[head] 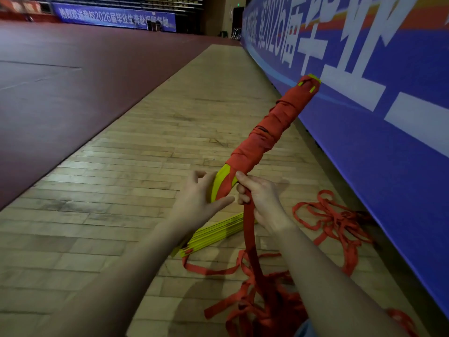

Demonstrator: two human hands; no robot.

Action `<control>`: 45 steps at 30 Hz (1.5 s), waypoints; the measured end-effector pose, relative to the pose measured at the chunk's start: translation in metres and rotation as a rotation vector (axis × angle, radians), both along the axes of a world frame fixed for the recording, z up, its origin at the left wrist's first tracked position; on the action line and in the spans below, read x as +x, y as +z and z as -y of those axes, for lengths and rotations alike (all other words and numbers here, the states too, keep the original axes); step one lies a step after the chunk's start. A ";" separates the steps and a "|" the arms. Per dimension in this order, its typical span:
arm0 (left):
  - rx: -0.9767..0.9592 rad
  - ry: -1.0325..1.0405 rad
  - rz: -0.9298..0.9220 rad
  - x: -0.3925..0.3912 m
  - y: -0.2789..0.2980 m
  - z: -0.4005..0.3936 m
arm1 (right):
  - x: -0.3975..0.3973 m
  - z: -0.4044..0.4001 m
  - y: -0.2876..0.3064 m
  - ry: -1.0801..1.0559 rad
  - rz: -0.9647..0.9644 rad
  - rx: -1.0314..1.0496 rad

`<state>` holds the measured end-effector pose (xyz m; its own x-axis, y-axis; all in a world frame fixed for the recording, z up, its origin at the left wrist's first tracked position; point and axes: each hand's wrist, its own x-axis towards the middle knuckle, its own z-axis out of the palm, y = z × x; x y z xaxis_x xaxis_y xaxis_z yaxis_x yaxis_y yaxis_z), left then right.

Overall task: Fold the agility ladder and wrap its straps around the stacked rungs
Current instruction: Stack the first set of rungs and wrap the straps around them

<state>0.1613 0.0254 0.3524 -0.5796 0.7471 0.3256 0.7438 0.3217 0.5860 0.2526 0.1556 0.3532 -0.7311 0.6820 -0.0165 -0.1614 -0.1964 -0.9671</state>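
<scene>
Loose red strap trailing; rung bundle red-wrapped.

I count two bundles of stacked yellow rungs: one wrapped bundle raised between my hands and angled toward the far right, and one bare stack lying on the floor near me. Two hands are in view, my left hand and my right hand, and there are two loose heaps of red strap, one pile to the right by the wall and one tangle nearest me. Two blue banners show, one long banner along the right and one smaller banner at the far left.
</scene>
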 end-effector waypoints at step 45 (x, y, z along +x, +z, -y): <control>0.009 -0.098 0.376 -0.006 0.004 0.005 | 0.002 -0.001 -0.003 0.024 0.057 0.069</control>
<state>0.1551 0.0204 0.3564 -0.5854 0.8031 0.1109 0.5038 0.2533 0.8258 0.2542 0.1570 0.3499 -0.7466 0.6652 -0.0119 -0.1019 -0.1320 -0.9860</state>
